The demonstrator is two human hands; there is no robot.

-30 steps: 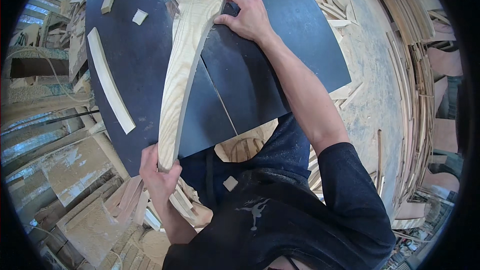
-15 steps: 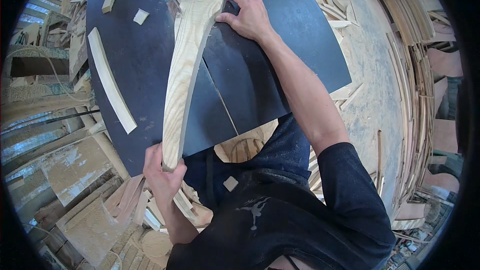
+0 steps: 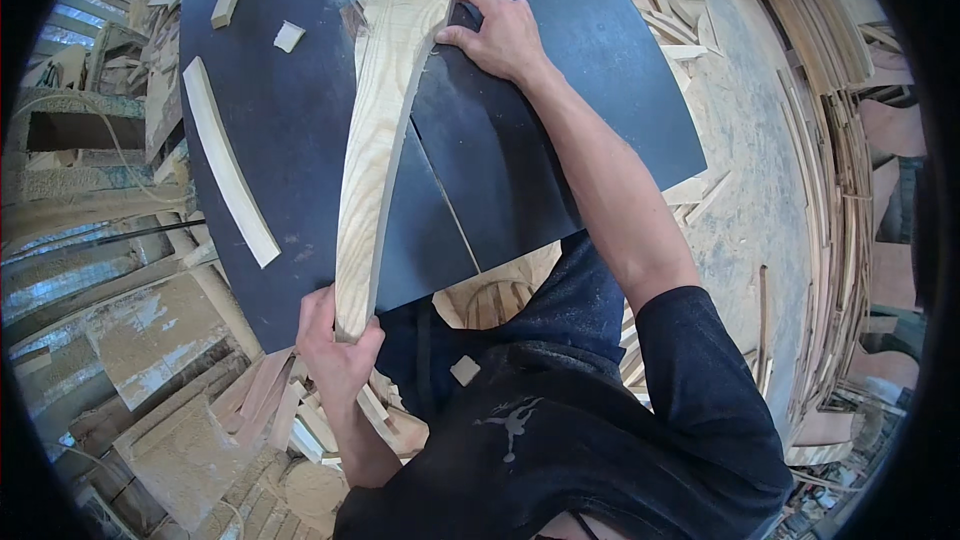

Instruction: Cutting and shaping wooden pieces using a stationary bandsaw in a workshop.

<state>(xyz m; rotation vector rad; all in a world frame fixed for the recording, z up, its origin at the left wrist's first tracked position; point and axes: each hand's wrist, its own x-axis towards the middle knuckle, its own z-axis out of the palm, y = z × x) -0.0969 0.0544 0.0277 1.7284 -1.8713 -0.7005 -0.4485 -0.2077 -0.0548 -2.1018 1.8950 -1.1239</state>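
A long curved plank of pale wood [image 3: 378,140] lies along a dark machine table [image 3: 520,160], wide at the far end and narrow toward me. My left hand [image 3: 335,350] grips the plank's near end at the table's front edge. My right hand [image 3: 500,35] presses flat on the plank's far right edge, fingers spread over wood and table. A thin slot runs down the table beside the plank.
A curved pale offcut strip [image 3: 228,162] lies on the table's left part, with small blocks [image 3: 289,36] further back. Wood scraps [image 3: 300,415] pile below the table's front edge. Stacked bent strips [image 3: 840,140] fill the right side over a dusty floor.
The plank's near end and my left hand have shifted slightly toward me and to the right. My right hand stays pressed at the far end.
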